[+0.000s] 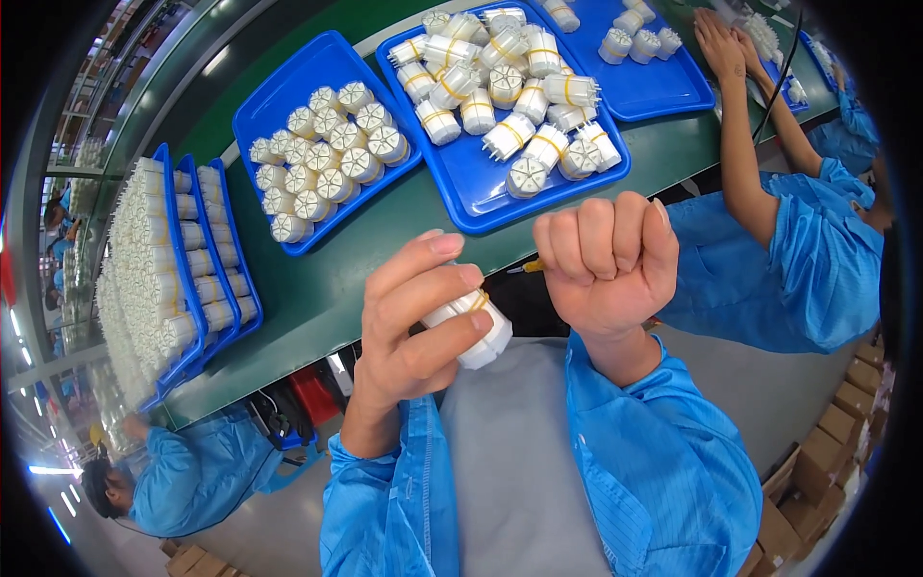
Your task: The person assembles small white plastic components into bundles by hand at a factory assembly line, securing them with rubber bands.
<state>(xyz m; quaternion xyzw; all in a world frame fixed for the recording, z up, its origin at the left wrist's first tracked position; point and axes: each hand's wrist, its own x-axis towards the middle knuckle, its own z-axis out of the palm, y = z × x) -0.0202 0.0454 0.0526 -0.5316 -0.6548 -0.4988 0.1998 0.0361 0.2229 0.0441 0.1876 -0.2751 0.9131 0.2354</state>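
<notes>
one green bench (298, 303): left hand (399, 332) holds one cylinder (488, 338), right (608, 269) one tool (532, 265).

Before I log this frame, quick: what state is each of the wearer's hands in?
Left hand: holding a white, yellow-banded plastic cylinder.
Right hand: closed in a fist around a small yellow tool.

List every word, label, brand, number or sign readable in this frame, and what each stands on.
None can be read.
White cylindrical part in the left hand: no text visible.
White parts in blue trays: none legible.
Yellow tool at the right hand: too small to tell.
Cardboard boxes, right edge: too small and blurred.
</notes>
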